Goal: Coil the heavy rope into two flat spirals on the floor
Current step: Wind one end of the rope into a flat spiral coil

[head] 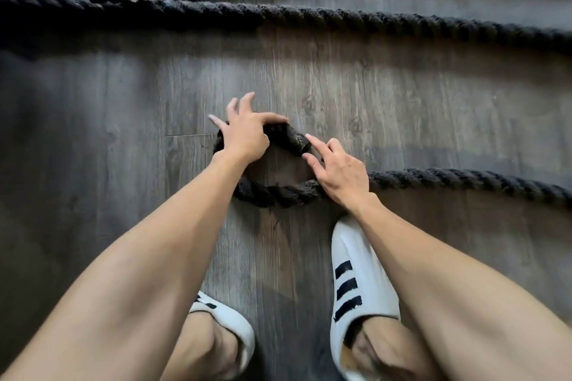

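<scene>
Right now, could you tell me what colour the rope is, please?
The rope is black, clearest in the head view.

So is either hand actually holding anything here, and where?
Neither truly grips. The left hand presses the rope just behind its capped end; the right hand only touches that end with a fingertip.
</scene>
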